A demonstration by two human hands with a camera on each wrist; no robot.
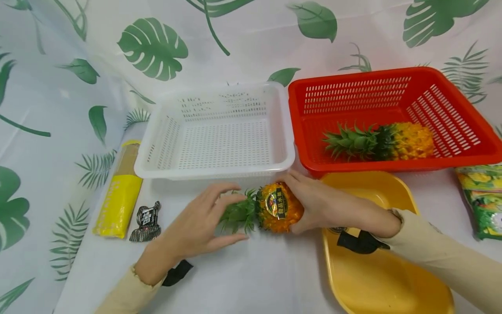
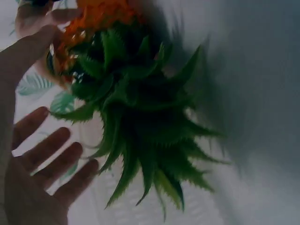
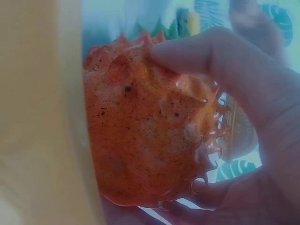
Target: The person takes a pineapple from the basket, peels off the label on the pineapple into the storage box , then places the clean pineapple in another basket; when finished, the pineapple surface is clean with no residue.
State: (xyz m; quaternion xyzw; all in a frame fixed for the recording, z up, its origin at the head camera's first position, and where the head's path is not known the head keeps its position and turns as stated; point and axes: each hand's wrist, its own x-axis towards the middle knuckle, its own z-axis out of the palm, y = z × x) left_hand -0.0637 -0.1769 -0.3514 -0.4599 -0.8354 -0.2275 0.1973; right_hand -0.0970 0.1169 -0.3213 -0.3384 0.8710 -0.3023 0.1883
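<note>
A pineapple (image 1: pixel 289 208) with a black and gold round label lies in front of the white basket, its green crown pointing left. My right hand (image 1: pixel 321 200) grips the orange body from its base end; in the right wrist view, thumb and fingers curve round the spiky fruit (image 3: pixel 145 131). Around the crown, my left hand (image 1: pixel 200 220) is held in a wide C, thumb toward me and fingers on the far side. The left wrist view has those fingers spread apart beside the leafy crown (image 2: pixel 140 103), not closed on it.
At the back stand a white basket (image 1: pixel 213 172) and a red basket (image 1: pixel 388 74) holding another pineapple (image 1: pixel 413 141). A yellow tub (image 1: pixel 364 279) sits under my right forearm. Left lie a yellow packet (image 1: pixel 119 200) and a small black packet (image 1: pixel 147 222); right, a green-yellow packet (image 1: pixel 486 200).
</note>
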